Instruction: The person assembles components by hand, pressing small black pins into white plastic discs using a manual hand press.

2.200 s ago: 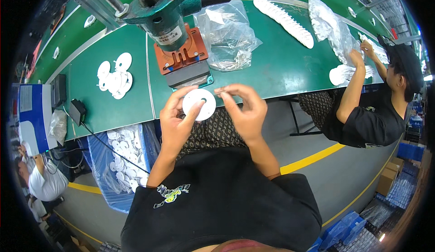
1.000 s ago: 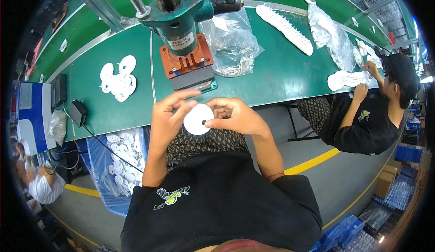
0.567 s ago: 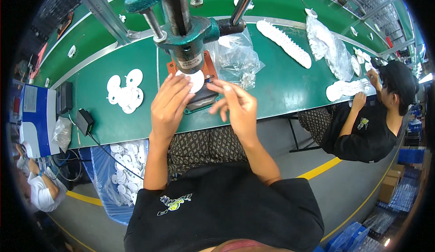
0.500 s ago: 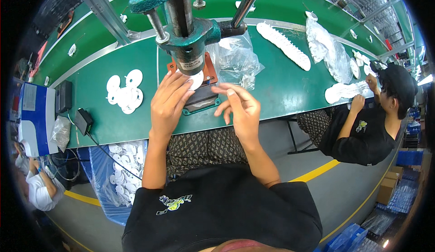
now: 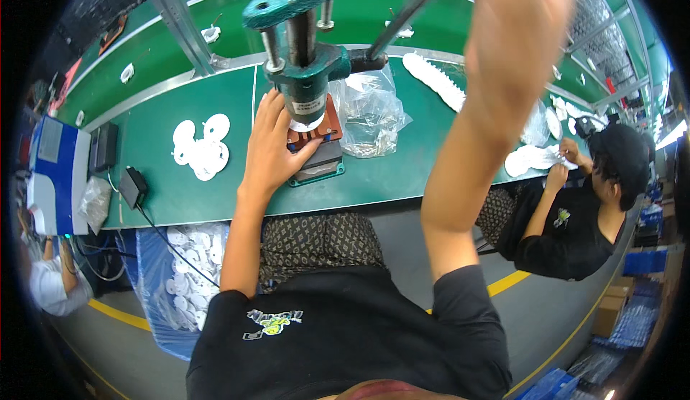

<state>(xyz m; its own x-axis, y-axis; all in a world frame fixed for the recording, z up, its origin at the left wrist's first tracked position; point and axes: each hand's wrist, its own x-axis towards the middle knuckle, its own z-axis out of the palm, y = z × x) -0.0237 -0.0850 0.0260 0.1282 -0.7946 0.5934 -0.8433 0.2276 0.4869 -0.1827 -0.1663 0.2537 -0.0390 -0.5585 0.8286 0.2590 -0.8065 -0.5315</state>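
Across the workshop runs a green worktable [image 5: 402,177], with several white discs [image 5: 203,157] clustered on its left part. Next along, the person's left hand [image 5: 273,141] lies open, fingers stretched and thumb apart, at the left side of an orange fixture [image 5: 333,122]. On that fixture sits one white disc [image 5: 307,126], mostly hidden under the teal press [image 5: 303,78]. Those fingers worry me: they're so near the press head that a stroke could pinch them, or crack the disc if it sits askew. Just right is a clear plastic bag [image 5: 370,123]. Beyond, the press lever [image 5: 410,17] slants up toward the right hand [image 5: 521,1], blurred; I can't tell whether it grips. A slip there might jerk the lever.
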